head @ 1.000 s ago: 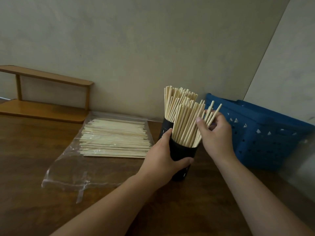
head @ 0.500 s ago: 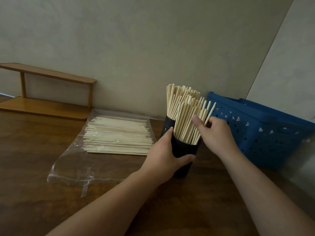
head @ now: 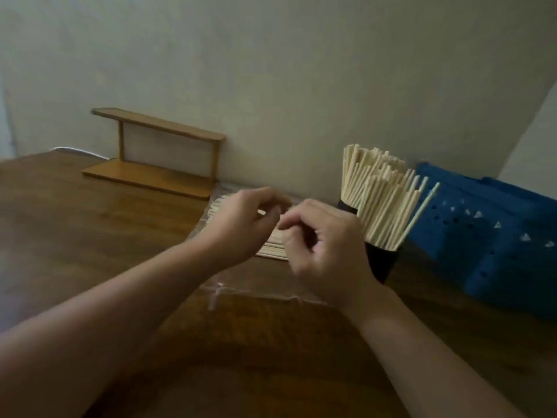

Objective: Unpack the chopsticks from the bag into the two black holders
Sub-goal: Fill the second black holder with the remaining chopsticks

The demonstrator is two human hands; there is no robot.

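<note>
The dark wooden worktop (head: pixel 90 230) carries a clear plastic bag (head: pixel 256 292) of pale wooden chopsticks (head: pixel 272 251), beside two tall black holders (head: pixel 384 263) already crammed full. Both the left hand (head: pixel 244 220) and right hand (head: pixel 322 242) hover over the bag, fingers loosely curled, holding nothing. Forcing more sticks in could tip a holder or spill the leaning ones.

Both hands (head: pixel 241 221) off holder (head: pixel 382 263), over bag (head: pixel 241 285).
</note>
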